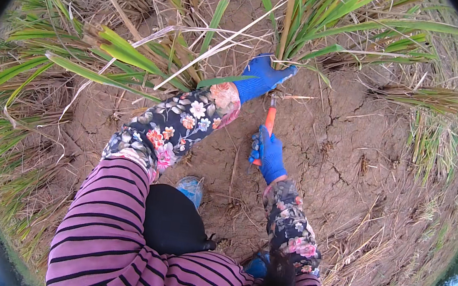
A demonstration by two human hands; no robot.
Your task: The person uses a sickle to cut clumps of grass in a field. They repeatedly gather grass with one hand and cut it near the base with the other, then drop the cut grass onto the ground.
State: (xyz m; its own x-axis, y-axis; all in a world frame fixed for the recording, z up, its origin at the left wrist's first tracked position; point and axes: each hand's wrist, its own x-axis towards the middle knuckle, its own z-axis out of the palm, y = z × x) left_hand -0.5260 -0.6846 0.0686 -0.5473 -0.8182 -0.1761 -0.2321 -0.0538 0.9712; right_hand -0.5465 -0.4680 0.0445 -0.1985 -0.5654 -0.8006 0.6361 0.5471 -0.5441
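My left hand (265, 74), in a blue knit glove, is closed around the base of a clump of green and tan rice-like stalks (290, 33) just above the soil. My right hand (270, 154), also gloved in blue, grips the orange handle (270, 121) of a hand tool. A short metal neck shows at the handle's far end, just below my left hand. The rest of the tool's metal cannot be made out against the soil. Floral sleeves cover both forearms.
More standing clumps (135, 59) crowd the left side, their long leaves crossing near my left forearm. Cut stalks (424, 98) lie on the right. Cracked brown soil (318, 129) spreads before me, with dry straw (359, 249) at lower right. A blue-covered foot (190, 190) stands below my left arm.
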